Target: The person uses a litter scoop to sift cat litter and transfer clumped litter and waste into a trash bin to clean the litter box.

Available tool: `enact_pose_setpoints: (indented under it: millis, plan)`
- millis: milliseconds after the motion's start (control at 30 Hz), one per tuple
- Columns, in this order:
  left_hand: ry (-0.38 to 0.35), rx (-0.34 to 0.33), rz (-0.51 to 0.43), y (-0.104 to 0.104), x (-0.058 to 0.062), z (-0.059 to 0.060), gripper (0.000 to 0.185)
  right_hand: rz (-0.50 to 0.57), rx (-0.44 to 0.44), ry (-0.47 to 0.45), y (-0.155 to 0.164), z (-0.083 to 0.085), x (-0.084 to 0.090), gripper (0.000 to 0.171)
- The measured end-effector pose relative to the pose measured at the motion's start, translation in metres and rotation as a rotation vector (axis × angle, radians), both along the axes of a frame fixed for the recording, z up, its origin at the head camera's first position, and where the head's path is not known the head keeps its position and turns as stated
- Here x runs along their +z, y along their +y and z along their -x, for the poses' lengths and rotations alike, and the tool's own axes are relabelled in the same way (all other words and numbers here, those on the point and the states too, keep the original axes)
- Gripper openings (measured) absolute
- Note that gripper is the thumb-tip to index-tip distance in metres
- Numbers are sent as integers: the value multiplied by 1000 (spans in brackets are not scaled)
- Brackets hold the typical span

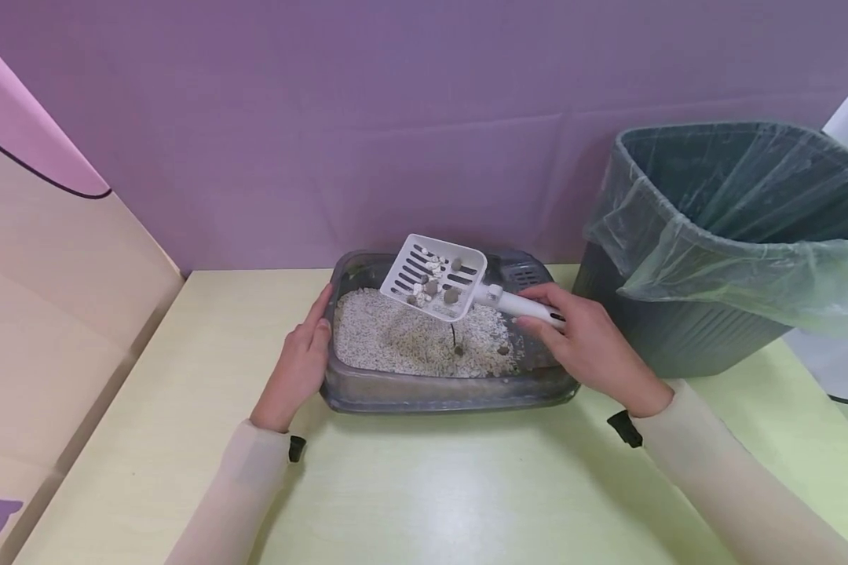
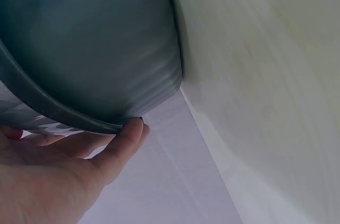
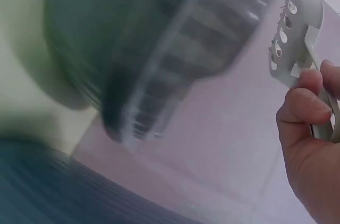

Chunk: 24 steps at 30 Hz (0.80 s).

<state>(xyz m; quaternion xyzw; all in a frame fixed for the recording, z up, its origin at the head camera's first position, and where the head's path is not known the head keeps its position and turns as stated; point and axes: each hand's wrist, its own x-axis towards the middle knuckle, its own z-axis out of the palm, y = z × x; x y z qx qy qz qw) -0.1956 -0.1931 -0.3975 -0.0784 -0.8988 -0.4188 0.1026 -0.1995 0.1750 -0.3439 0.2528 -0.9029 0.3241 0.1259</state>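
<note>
In the head view a grey plastic litter box point(image 1: 452, 399) stands on the table, with pale granular litter point(image 1: 367, 329) in it. My left hand point(image 1: 300, 361) holds its left rim; the left wrist view shows fingers point(image 2: 125, 141) against that rim. My right hand point(image 1: 593, 337) grips the handle of a white slotted litter scoop point(image 1: 472, 278) and holds it over the box. Dark round clumps point(image 1: 451, 296) and white bits lie on the scoop. More dark clumps point(image 1: 502, 350) sit on the litter. The right wrist view shows the scoop point(image 3: 303, 33) pinched between thumb and fingers.
A tall dark bin point(image 1: 671, 337) lined with a clear plastic bag point(image 1: 678, 271) stands right of the box, close to my right hand. A purple backdrop point(image 1: 325, 133) rises behind the table point(image 1: 424, 486). A pale panel point(image 1: 63, 314) borders the left side.
</note>
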Motion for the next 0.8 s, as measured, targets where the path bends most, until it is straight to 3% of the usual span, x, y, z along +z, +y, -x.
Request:
enact_pose_setpoints:
  millis: [500,800]
  plan:
    - [20,-12,6,-3,-9,9,48,-91,-107,204,9,-34,77,29]
    - [22,-12,-1,-4,-12,11,48,-134,-251,318,39,-40,113,28]
